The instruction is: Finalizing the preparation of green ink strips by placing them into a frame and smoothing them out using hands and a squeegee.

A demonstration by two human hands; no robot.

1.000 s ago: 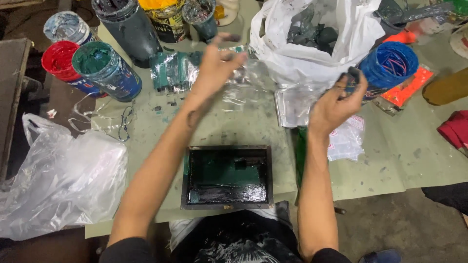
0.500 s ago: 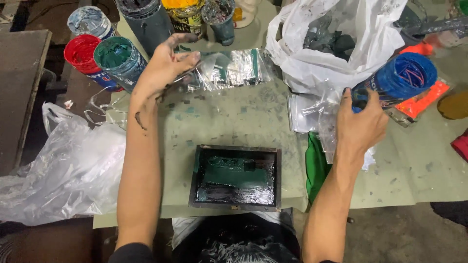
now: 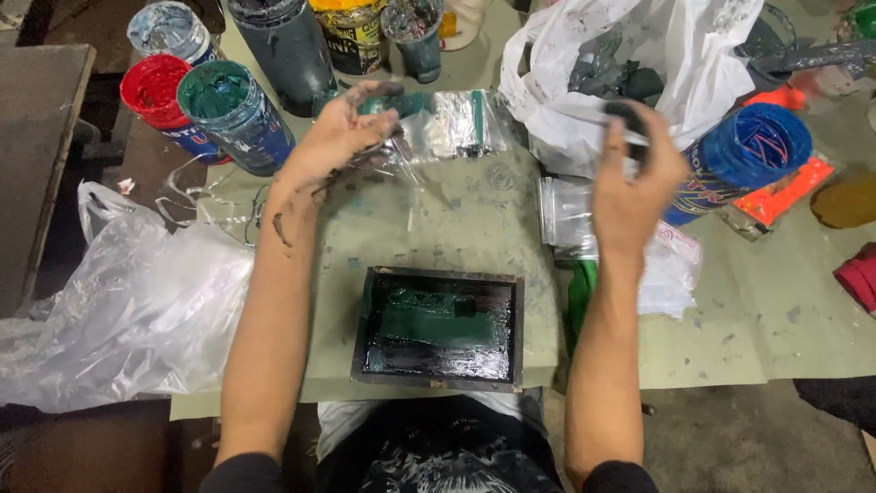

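My left hand [image 3: 339,135], smeared with green ink, pinches a clear plastic sheet [image 3: 447,123] that is stained green and lies stretched across the far side of the table. My right hand [image 3: 634,178] is raised over the table and closes on a small dark object [image 3: 628,117] in front of a white plastic bag [image 3: 657,64]. Below both hands, at the near table edge, sits a black rectangular tray [image 3: 440,326] holding glossy green ink.
Open ink cans stand at the far left: red [image 3: 155,91], green [image 3: 224,100], grey-blue [image 3: 169,27], plus dark and yellow ones behind. A blue can [image 3: 753,151] lies right on an orange sheet [image 3: 785,194]. Crumpled clear plastic [image 3: 119,310] hangs off the left edge.
My left hand has drawn back a little with the stained plastic. My right hand has swung left from the blue can, lifting the small dark object before the white bag.
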